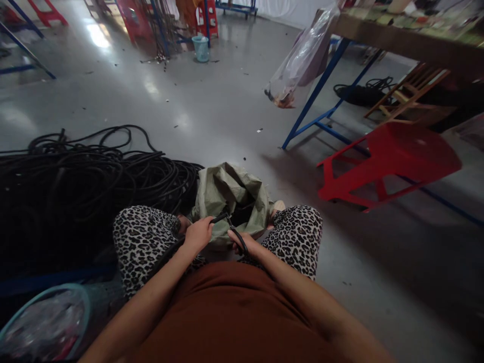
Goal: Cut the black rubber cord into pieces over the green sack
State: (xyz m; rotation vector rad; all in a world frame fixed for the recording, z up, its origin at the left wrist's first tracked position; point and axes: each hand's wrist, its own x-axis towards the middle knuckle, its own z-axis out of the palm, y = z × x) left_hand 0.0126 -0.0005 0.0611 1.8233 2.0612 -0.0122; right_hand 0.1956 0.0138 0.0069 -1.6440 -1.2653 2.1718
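Note:
My left hand [199, 234] is closed round a black cord [219, 218], whose end sticks out to the right over the mouth of a greenish woven sack [212, 189]. In my right hand [244, 242] are black-handled scissors [239, 240], their blades pointing up and left at the cord's end. Whether the blades touch the cord is too small to tell. The sack stands open between my knees, with dark material inside. A large heap of black cord [94, 176] lies on the floor to the left.
A red stool [412, 146] lies tipped at the right beside a blue-legged table [378, 33] with a hanging plastic bag [298, 60]. At lower left is a basket [86, 302] of plastic; a small blue bin [201, 49] stands farther off.

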